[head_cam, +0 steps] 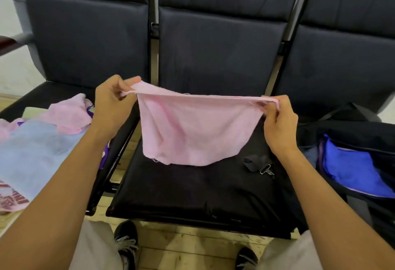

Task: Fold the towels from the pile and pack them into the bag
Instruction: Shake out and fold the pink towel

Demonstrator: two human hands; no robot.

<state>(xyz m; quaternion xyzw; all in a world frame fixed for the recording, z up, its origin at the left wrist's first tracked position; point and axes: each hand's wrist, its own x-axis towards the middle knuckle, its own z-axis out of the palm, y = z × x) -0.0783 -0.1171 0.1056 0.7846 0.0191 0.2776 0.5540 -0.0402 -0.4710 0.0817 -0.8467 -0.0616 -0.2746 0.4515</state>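
Seats of dark padding fill the view ahead of you; on the left one lies the towel pile, pale blue and pink; on the right one the black bag stands unzipped with a blue towel inside; over the middle seat you hold a pink towel stretched by its top edge, its body sagging; your left hand pinches one corner, your right hand the other; a black strap clip lies beneath.
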